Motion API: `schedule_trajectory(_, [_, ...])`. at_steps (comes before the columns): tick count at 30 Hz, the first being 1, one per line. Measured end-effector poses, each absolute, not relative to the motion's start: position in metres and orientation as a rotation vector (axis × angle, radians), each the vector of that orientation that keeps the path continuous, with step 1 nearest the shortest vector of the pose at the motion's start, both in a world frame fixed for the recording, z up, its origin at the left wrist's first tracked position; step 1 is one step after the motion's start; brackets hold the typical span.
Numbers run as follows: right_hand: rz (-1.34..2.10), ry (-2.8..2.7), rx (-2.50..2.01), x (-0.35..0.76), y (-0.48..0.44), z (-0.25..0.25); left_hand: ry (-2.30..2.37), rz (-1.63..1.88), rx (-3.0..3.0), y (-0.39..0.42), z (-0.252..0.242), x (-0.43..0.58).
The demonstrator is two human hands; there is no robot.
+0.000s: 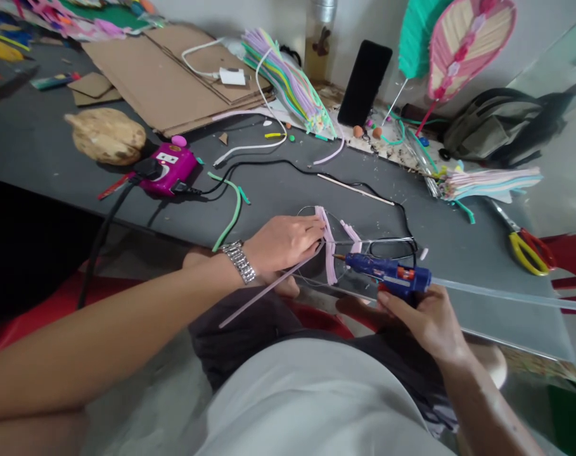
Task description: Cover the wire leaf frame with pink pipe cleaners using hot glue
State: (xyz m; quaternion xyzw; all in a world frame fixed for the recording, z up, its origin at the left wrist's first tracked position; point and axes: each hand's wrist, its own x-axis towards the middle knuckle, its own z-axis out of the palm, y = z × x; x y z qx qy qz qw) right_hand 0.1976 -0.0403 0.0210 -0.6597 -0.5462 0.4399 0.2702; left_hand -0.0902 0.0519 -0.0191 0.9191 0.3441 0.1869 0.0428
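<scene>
Single view, worn on person's head, above and behind hands. Faces forward and down, tilted across work surface. Left hand (284, 244) and right hand (423, 323) close to lens, in lower half of frame. Person's white shirt (311, 405) nearer still, below both hands. Gray table (278, 190) stretches away beyond hands; wall (249, 16) farthest, along top edge.

Grey table (278, 196), cardboard sheets (140, 63), pipe cleaners (288, 76), pink power strip (166, 168)
</scene>
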Motion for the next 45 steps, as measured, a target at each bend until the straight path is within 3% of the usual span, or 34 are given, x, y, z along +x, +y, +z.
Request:
schedule_trajectory(31, [0.442,-2.34,-1.651,0.172,-0.021,0.014,1.071,0.528,2.628,0.055,-0.019,-0.092])
schedule_trajectory(45, [0.41,-2.409,-1.626,0.169,-0.022,0.014,1.045,0.574,2.587,0.055,-0.02,-0.09])
